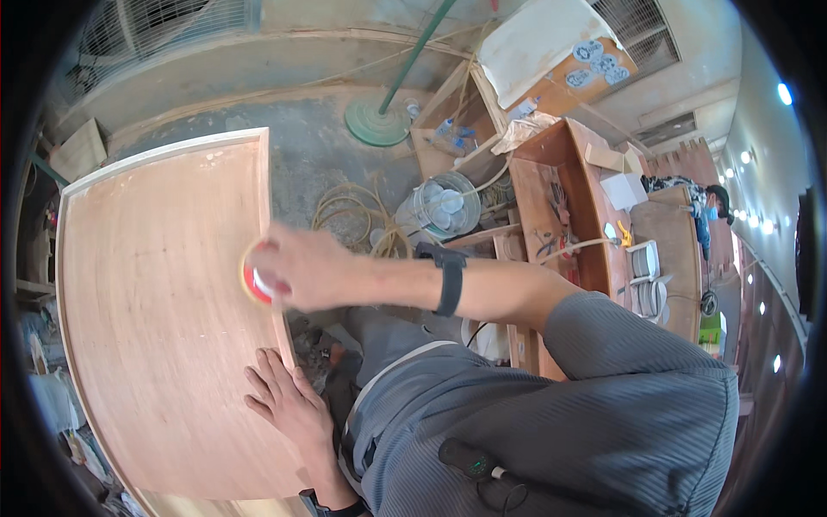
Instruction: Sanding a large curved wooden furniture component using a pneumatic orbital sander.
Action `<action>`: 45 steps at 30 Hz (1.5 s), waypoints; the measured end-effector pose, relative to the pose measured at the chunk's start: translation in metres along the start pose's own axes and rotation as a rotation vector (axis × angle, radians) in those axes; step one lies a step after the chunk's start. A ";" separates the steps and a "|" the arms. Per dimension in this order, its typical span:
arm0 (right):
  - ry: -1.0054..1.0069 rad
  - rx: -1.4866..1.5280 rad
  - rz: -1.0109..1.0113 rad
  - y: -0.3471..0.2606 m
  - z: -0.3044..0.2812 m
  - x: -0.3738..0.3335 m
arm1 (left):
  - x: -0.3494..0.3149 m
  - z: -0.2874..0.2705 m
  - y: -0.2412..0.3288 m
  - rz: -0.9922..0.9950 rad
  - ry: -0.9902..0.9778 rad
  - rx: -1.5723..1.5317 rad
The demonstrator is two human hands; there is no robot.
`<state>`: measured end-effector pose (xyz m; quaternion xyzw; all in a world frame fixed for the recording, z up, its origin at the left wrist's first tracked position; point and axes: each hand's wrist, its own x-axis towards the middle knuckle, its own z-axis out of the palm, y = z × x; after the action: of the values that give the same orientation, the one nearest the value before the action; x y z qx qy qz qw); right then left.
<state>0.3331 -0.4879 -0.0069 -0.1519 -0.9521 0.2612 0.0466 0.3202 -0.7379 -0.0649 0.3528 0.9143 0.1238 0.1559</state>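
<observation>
A large pale wooden panel (155,293) with a raised, lighter strip along its edges fills the left side. Over its near right edge, my right hand (297,267) is closed on a round red-and-white thing with a yellow rim (251,274); motion blurs it, so its exact kind is unclear. It appears to meet the edge strip. My left hand (289,401) lies flat near the same edge, fingers apart and holding nothing.
Beyond the panel are a green stand base (377,122), a coiled hose (357,211) and a bucket (439,205). An open wooden box (594,250) with tools stands at the right. Another person (711,202) is farther back at a bench.
</observation>
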 end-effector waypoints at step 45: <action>0.240 1.560 0.664 0.006 0.111 -0.082 | -0.049 -0.003 -0.037 0.082 -0.084 0.002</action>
<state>0.3936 -0.5621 -0.1063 -0.3738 -0.3947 0.8241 0.1593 0.3309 -0.7991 -0.0646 0.3950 0.8919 0.1142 0.1884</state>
